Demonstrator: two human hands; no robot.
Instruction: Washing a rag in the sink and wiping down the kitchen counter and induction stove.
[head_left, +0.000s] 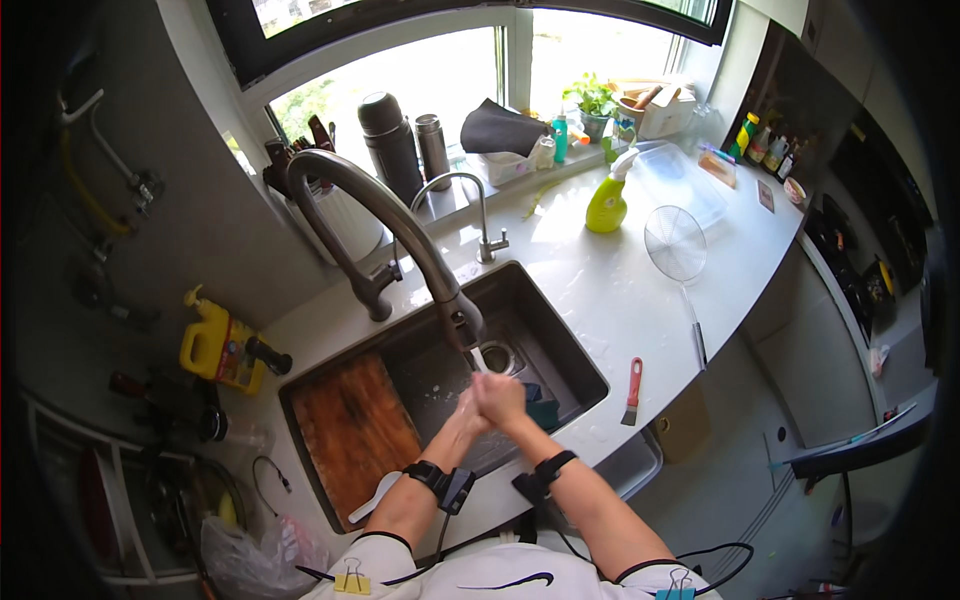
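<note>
My left hand (469, 412) and my right hand (501, 397) are pressed together over the dark sink (442, 360), under water running from the pull-down kitchen faucet (461, 319). The fingers overlap and blur, so whether something small lies between them cannot be told. Just right of my hands a dark teal cloth (541, 411) lies in the basin. Behind them is the round drain (497, 356). A wooden cutting board (356, 435) covers the sink's left side, with a white spoon-like utensil (375, 499) at its near edge.
On the right of the counter (562, 300) lie a red-handled brush (634, 390) and a wire skimmer (676, 244). A green spray bottle (607, 202) stands behind. At left are a yellow pump jug (217, 345) and a plastic bag (255, 555). A small filter tap (487, 244) rises behind the sink.
</note>
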